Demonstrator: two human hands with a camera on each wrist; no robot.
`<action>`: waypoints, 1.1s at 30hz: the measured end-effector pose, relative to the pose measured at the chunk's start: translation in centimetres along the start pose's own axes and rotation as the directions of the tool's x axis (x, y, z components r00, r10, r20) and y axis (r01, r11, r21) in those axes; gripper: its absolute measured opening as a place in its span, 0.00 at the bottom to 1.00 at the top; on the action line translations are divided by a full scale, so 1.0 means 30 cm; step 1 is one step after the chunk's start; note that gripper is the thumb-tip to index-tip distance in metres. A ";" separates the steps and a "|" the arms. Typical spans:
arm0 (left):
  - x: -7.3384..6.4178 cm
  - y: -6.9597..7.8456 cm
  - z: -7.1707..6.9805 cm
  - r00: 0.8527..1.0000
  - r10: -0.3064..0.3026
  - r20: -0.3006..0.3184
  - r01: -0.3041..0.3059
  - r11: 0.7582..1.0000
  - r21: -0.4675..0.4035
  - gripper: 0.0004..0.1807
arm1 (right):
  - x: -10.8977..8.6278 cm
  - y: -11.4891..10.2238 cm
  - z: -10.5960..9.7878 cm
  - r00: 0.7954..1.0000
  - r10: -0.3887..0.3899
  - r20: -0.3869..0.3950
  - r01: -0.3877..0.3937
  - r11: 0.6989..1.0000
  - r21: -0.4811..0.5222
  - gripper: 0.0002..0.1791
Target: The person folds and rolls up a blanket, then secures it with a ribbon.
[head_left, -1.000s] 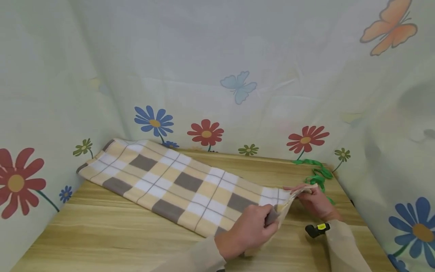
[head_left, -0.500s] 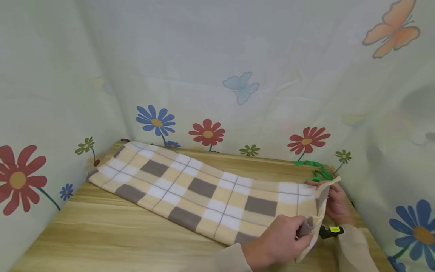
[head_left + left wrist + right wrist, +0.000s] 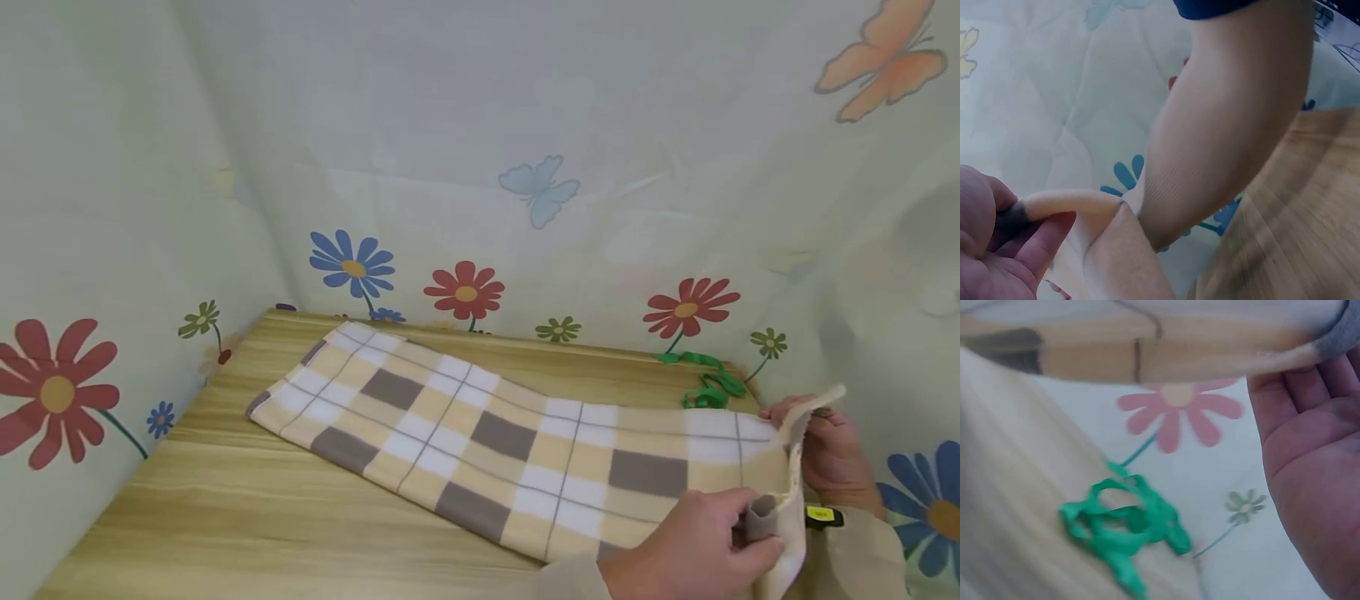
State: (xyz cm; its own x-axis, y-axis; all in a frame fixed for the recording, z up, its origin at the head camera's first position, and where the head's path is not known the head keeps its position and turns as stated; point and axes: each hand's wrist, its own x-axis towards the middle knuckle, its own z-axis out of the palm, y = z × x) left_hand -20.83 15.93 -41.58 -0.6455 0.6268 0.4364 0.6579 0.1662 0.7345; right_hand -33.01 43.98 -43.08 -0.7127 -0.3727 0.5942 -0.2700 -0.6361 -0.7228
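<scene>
A folded fleece blanket (image 3: 506, 435) in beige, white and grey-brown checks lies lengthwise over the wooden table, its right end lifted. My left hand (image 3: 693, 542) grips the near corner of that end, thumb and fingers pinching a grey fold. At the far corner my right hand (image 3: 840, 458) holds the edge from behind, its fingers partly hidden by the cloth. The left wrist view has the left hand (image 3: 997, 244) pinching the blanket's rolled edge. In the right wrist view the right hand (image 3: 1310, 444) reaches up to the blanket edge (image 3: 1088, 359).
A tangled green ribbon (image 3: 716, 385) lies at the table's back right corner. Flower-printed curtains (image 3: 420, 150) surround the wooden table (image 3: 225, 508) at the back and sides. A black band with a yellow label (image 3: 825, 516) sits at the right wrist.
Both hands have moved right, drawing the blanket along with them. Its left end has slid away from the left curtain, baring more of the tabletop there.
</scene>
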 end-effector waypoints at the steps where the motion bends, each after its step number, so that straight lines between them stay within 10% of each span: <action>1: 0.006 0.008 0.003 1.000 -0.012 -0.002 0.012 1.000 -0.028 0.07 | 0.003 -0.013 -0.001 1.000 -0.024 0.011 0.024 1.000 0.010 0.27; 10: -0.004 0.014 -0.044 0.995 -0.079 -0.066 0.063 0.974 -0.217 0.07 | 0.055 -0.022 0.051 0.997 0.009 -0.082 -0.020 0.990 -0.137 0.25; 15: -0.024 -0.010 -0.145 0.985 -0.092 -0.145 0.045 0.953 -0.299 0.09 | 0.138 0.013 0.118 0.970 0.047 -0.240 -0.122 0.943 -0.310 0.23; 24: -0.072 -0.066 -0.394 0.960 -0.097 -0.264 0.028 0.967 -0.253 0.14 | 0.344 0.108 0.269 0.974 0.077 -0.211 -0.147 0.930 -0.337 0.21; 26: -0.094 -0.078 -0.457 0.948 -0.126 -0.292 0.055 0.969 -0.240 0.14 | 0.396 0.126 0.306 0.960 0.092 -0.266 -0.211 0.861 -0.463 0.17; 31: -0.169 -0.116 -0.614 0.909 -0.189 -0.371 0.117 0.971 -0.208 0.13 | 0.533 0.181 0.375 0.926 0.109 -0.362 -0.362 0.532 -0.765 0.09; 33: -0.204 -0.140 -0.669 0.886 -0.212 -0.413 0.147 0.972 -0.183 0.11 | 0.581 0.210 0.392 0.928 0.124 -0.352 -0.367 0.473 -0.801 0.16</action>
State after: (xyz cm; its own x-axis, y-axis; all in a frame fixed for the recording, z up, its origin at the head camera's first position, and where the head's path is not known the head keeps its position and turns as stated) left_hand -27.43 -3.88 -36.91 -0.8715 0.2056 0.4452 0.4732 0.1142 0.8735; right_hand -39.52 25.52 -33.12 -0.9226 -0.1870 0.3373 -0.3845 0.3770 -0.8427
